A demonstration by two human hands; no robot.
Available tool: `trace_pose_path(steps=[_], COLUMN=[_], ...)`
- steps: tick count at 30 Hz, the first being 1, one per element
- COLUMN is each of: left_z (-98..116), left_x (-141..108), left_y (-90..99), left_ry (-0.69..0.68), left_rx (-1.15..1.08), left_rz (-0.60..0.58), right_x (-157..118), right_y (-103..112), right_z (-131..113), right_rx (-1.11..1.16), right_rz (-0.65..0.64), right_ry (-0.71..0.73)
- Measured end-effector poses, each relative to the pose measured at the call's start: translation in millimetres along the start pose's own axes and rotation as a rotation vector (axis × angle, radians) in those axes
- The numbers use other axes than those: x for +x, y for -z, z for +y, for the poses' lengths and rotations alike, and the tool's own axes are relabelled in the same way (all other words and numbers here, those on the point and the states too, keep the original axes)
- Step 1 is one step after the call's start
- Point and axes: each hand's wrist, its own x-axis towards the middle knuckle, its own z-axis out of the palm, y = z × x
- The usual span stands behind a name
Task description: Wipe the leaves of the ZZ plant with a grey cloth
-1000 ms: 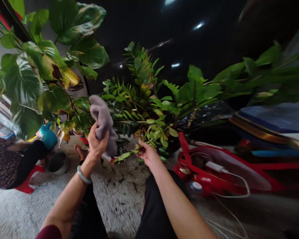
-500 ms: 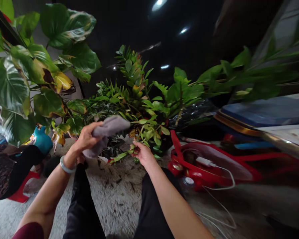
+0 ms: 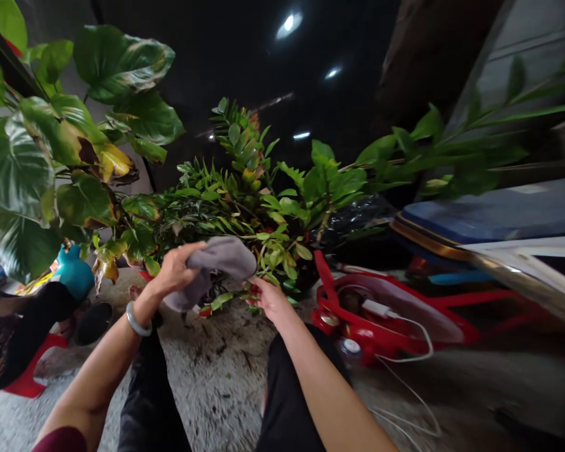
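Note:
A grey cloth (image 3: 228, 256) is gripped in my left hand (image 3: 176, 271), its free end sticking out to the right. My right hand (image 3: 268, 298) pinches a leafy plant stem (image 3: 225, 299) low down, close to the cloth's end. That stem belongs to a bushy green plant (image 3: 282, 251) just beyond my hands. Leaves and fingertips partly hide where the pinch meets the stem. Whether the cloth touches the stem, I cannot tell.
A large-leaved plant (image 3: 87, 201) fills the left. At the right, a red plastic chair (image 3: 371, 345) carries a white charger with a cable. Farther right is a blue-topped stack (image 3: 489, 213). A person sits at left near a turquoise jug (image 3: 74, 273) and black bowl (image 3: 94, 323).
My left hand has brought the cloth a little right and down, closer to my right hand. The right hand keeps its pinch on the stem. The view has shifted slightly.

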Motion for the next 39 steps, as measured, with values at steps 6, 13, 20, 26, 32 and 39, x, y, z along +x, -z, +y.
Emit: trace_pose_path(steps=[6,13,20,26,32,39], left_z=[-7.6,-11.1,4.3,-9.3,5.0,-5.5], left_x=[29.8,-42.7,27.2,-10.7,-31.1,14.2], left_y=[3.2,-8.1,32.7,-23.0,3.2,2.5], left_ry=[0.203,0.139,0.131,0.225,0.162,0.230], left_rx=[0.184,0.106,0.192,0.190,0.131,0.366], left_rz=[0.169,-0.370,0.350,-0.184,-0.135,0.170], right_x=[-4.1,-5.6,-4.9,-9.1,-4.9,-6.3], right_y=[-9.0,-3.5,-13.2,-15.9,0.3,-13.4], right_z=[-1.1,0.2,-1.1,0.3,-0.3,-2.7], right_rx=[0.014,-0.053,-0.049,-0.061,-0.058,-0.061], right_rz=[-0.006,0.011,0.036,0.057,0.031,0.012], right_ry=[0.022,-0.012,-0.002,0.005,0.042,0.070])
